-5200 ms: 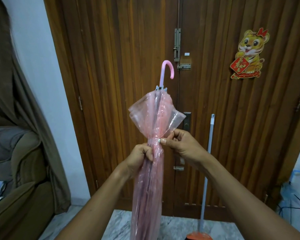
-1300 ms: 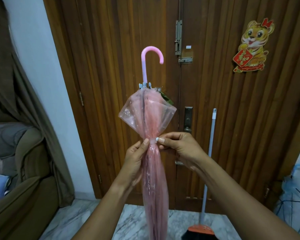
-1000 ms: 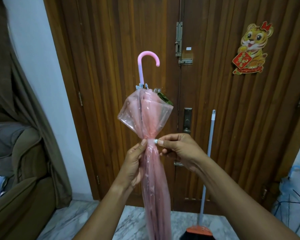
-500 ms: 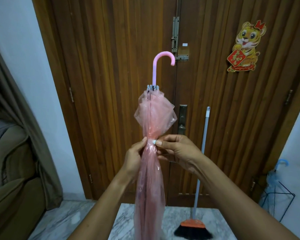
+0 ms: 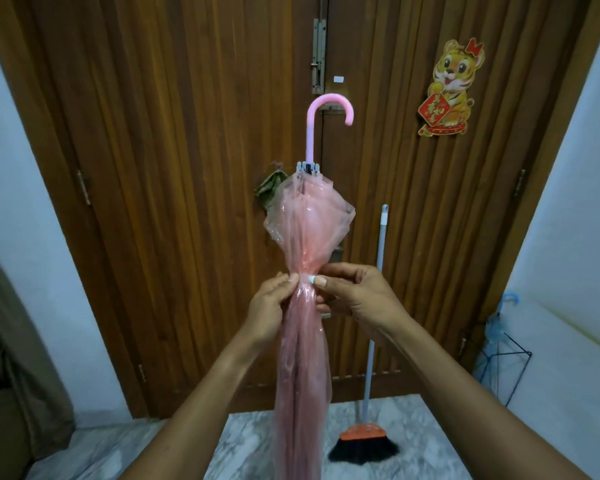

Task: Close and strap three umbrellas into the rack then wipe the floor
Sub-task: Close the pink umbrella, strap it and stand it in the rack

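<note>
A closed pink see-through umbrella [image 5: 303,358] stands upright in front of me, its pink hooked handle [image 5: 329,116] pointing up. My left hand [image 5: 269,310] grips the gathered canopy from the left. My right hand [image 5: 355,299] pinches the strap's small white fastener [image 5: 311,279] at the narrow waist of the canopy. Above the strap the plastic flares out loosely. A black wire umbrella rack [image 5: 499,367] stands at the far right by the wall, with a blue-handled umbrella [image 5: 503,315] in it.
The brown wooden double door [image 5: 174,168] fills the background, with a tiger sticker [image 5: 449,88] on it. A broom [image 5: 371,358] with an orange head leans on the door right of the umbrella. The floor [image 5: 243,445] is grey marble. A curtain and sofa sit at the left edge.
The view has swung right, bringing the wire rack further into sight. Both hands stay at the umbrella's waist, with the canopy gathered tighter around the strap than five seconds ago.
</note>
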`<action>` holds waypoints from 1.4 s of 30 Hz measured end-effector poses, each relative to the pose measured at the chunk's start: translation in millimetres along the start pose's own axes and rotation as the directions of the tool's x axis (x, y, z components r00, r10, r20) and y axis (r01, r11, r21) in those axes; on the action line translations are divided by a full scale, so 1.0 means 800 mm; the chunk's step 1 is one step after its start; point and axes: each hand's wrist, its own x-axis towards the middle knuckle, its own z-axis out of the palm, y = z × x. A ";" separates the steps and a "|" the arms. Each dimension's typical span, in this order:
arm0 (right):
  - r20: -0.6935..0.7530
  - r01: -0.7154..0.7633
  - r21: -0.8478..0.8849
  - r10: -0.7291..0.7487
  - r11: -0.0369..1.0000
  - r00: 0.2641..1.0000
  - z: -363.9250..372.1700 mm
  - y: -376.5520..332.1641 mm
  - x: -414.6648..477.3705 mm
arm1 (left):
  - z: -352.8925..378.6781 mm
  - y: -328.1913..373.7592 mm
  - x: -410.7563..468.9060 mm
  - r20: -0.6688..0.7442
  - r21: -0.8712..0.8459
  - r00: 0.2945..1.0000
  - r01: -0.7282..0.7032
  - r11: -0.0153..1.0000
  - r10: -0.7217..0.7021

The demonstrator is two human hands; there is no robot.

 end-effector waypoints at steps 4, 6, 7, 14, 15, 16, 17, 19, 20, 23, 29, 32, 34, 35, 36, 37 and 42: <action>-0.115 0.049 -0.059 -0.056 0.997 0.992 -0.008 0.003 0.001 | 0.011 -0.011 0.017 0.033 -0.013 0.999 -0.023 1.000 0.023; -0.167 0.072 -0.074 -0.084 0.995 0.982 -0.013 0.004 0.003 | 0.021 -0.018 0.026 0.060 -0.004 0.997 -0.042 0.999 0.043; -0.188 0.078 -0.079 -0.092 0.994 0.978 -0.018 0.004 0.004 | 0.026 -0.023 0.031 0.072 -0.003 0.997 -0.036 0.999 0.036; -0.224 0.105 -0.101 -0.125 0.989 0.966 -0.083 -0.002 0.017 | 0.078 -0.042 0.072 0.178 0.032 0.983 -0.055 0.998 0.049; -0.226 0.100 -0.117 -0.125 0.988 0.966 -0.097 -0.003 0.021 | 0.087 -0.045 0.083 0.196 0.046 0.980 -0.052 0.998 0.042; -0.229 0.090 -0.133 -0.119 0.987 0.966 -0.113 -0.003 0.025 | 0.097 -0.051 0.096 0.213 0.082 0.977 -0.043 0.996 0.025; -0.231 0.073 -0.145 -0.106 0.987 0.967 -0.132 -0.002 0.028 | 0.109 -0.057 0.110 0.240 0.123 0.971 -0.049 0.991 0.018; -0.237 0.036 -0.149 -0.071 0.988 0.969 -0.175 -0.001 0.034 | 0.138 -0.069 0.132 0.310 0.207 0.951 -0.084 0.975 0.016; -0.245 0.023 -0.148 -0.059 0.989 0.968 -0.200 -0.001 0.034 | 0.156 -0.076 0.144 0.346 0.250 0.938 -0.117 0.961 0.024; -0.289 0.027 -0.239 -0.098 0.971 0.952 -0.283 0.001 0.033 | 0.222 -0.099 0.178 0.390 0.328 0.916 -0.236 0.915 0.097; -0.409 0.022 -0.409 -0.205 0.912 0.889 -0.472 -0.001 0.037 | 0.385 -0.158 0.264 0.398 0.286 0.917 -0.135 0.949 0.011; -0.417 0.026 -0.434 -0.226 0.901 0.880 -0.555 -0.004 0.048 | 0.460 -0.178 0.303 0.422 0.208 0.906 -0.058 0.976 -0.036; -0.440 0.020 -0.429 -0.228 0.903 0.869 -0.605 -0.001 0.063 | 0.501 -0.191 0.329 0.447 0.166 0.894 -0.069 0.984 -0.012; -0.446 0.024 -0.430 -0.236 0.902 0.864 -0.628 0.003 0.072 | 0.518 -0.198 0.341 0.458 0.141 0.889 -0.062 0.988 -0.010; -0.451 0.027 -0.437 -0.245 0.899 0.858 -0.649 0.008 0.081 | 0.533 -0.207 0.356 0.472 0.120 0.882 -0.055 0.991 -0.008; -0.466 0.021 -0.450 -0.255 0.893 0.847 -0.672 0.014 0.092 | 0.547 -0.217 0.373 0.487 0.105 0.873 -0.047 0.993 -0.011; -0.514 -0.023 -0.542 -0.309 0.840 0.800 -0.777 0.049 0.147 | 0.602 -0.283 0.477 0.542 0.096 0.840 -0.034 0.995 -0.024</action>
